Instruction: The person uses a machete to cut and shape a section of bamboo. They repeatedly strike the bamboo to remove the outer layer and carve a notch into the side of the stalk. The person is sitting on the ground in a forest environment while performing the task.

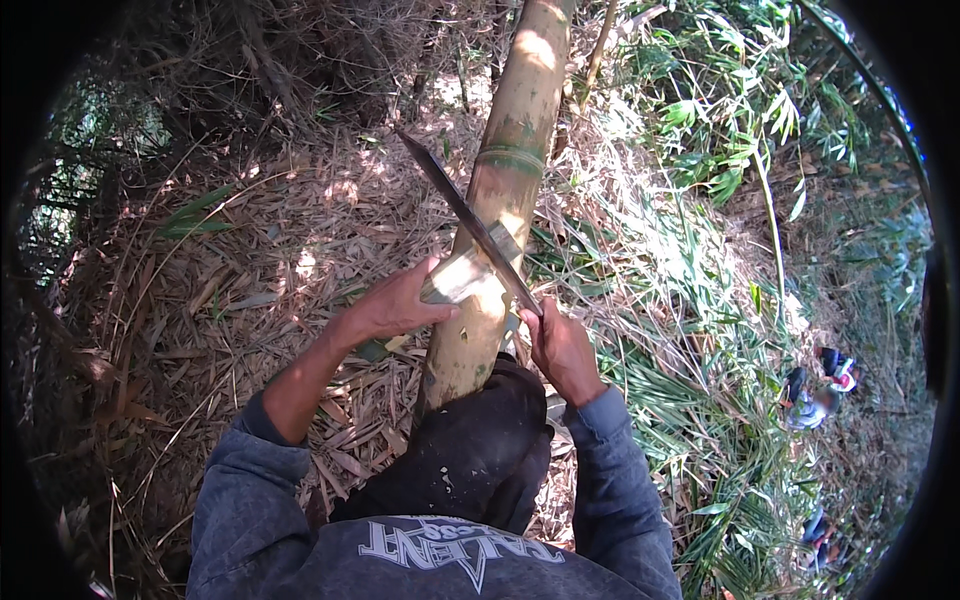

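Note:
A thick yellow-brown bamboo pole point(505, 185) runs from the top of the view down to my dark-trousered leg. Across it lies a short, pale length of split bamboo point(458, 277). My left hand point(398, 302) grips the left end of this piece between thumb and fingers. In my right hand point(566, 352) is the handle of a machete point(447, 190), mostly covered by the fingers. Its long dark blade slants up and to the left over the pole, crossing the split piece. Whether the edge has entered the piece I cannot tell.
Dry bamboo leaves point(240, 300) cover the ground on the left. Green leafy stems point(690, 400) and cut foliage spread along the right. Tangled dry branches point(330, 50) stand at the far side. Other people point(808, 405) are far off at the right.

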A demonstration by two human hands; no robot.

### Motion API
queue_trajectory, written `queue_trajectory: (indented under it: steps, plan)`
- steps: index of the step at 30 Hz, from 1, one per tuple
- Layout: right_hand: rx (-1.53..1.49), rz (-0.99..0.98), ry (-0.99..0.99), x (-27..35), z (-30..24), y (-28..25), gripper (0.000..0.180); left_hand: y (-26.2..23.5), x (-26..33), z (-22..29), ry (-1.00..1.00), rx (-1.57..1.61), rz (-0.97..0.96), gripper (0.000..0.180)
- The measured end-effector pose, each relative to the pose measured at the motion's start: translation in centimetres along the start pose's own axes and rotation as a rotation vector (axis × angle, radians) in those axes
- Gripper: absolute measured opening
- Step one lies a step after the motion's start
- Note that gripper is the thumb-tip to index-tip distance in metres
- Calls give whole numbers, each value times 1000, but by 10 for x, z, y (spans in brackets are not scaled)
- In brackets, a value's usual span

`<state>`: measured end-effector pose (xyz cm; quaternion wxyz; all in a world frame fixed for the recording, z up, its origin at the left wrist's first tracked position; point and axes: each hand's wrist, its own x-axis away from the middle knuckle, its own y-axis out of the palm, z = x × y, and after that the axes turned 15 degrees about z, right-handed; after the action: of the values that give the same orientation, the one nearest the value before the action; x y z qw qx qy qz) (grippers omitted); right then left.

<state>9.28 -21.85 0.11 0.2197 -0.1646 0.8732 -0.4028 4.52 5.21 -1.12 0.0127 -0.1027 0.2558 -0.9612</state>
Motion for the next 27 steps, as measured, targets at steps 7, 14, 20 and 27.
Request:
queue_trajectory:
  steps: [7, 14, 20, 27]
  plan:
    - [-103, 184, 1, 6, -35, -35, 20, 21, 20, 20, 30, -398, 291, 71]
    - [-66, 161, -1, 7, -1, 6, 23, 19, 16, 33, -25, -412, 218, 72]
    - [-45, 107, 28, 8, 3, 12, 26, 18, 15, 20, -9, -228, 191, 70]
    - [-95, 109, 53, 9, -11, -14, 24, 6, 12, 30, -33, -117, 115, 67]
